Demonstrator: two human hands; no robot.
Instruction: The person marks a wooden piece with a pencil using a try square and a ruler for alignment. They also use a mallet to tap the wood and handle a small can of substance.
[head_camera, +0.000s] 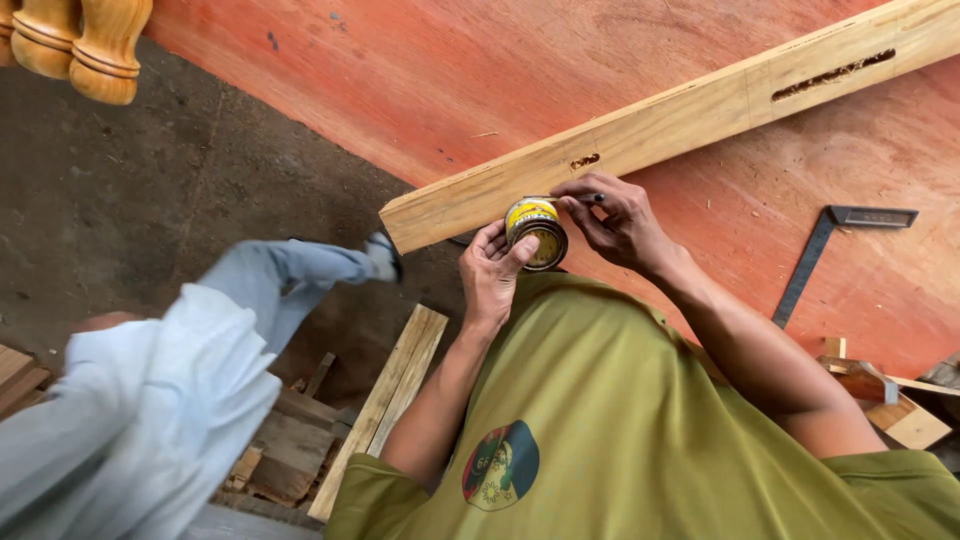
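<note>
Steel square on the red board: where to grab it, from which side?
Grip the dark handle of the steel square, probably from above: it's the thicker end, lying flat on the red board, clear of the plank and both hands.

Left hand (490, 270) and right hand (615, 220) grip a tin (536, 232) (yellow-labelled) beside plank (680, 115).

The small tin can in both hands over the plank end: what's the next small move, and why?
Probably lever the lid upward. The left hand grips the small tin can tilted on its side, while the right hand presses a thin dark tool at its top rim, just off the wooden plank. Whether the lid has loosened is unclear.
</note>
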